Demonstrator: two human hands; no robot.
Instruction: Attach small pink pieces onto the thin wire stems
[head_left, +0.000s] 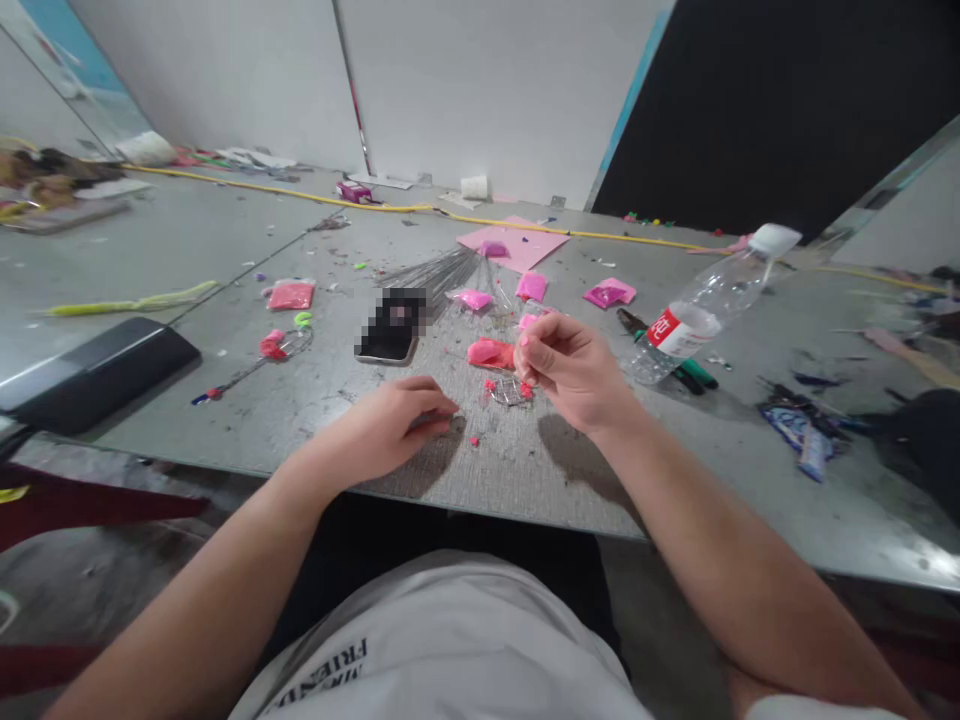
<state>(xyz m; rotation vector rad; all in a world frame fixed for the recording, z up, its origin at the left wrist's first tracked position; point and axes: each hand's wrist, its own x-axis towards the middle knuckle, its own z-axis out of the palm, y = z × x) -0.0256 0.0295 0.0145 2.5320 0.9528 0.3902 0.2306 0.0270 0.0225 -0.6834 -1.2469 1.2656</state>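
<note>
My right hand (574, 375) is raised over the table with thumb and forefinger pinched on a small bit of pink clay (524, 341). Just beyond it lies a lump of pink clay (487, 352) on its wrapper. Below that, a small bent-wire piece (510, 394) carries red-pink blobs at its ends. My left hand (394, 425) hovers low or rests at the table's near side, thumb apart from the loosely curved fingers, nothing visible in it. A tiny pink crumb (474, 440) sits between the hands.
A phone (388, 325) lies beyond my left hand, beside a fan of thin wires (435, 272). On the right a plastic bottle (694, 315) leans over green-handled pliers (694, 374). Clay packets (291, 295) and a wire piece with pink clay (273, 345) are scattered leftward.
</note>
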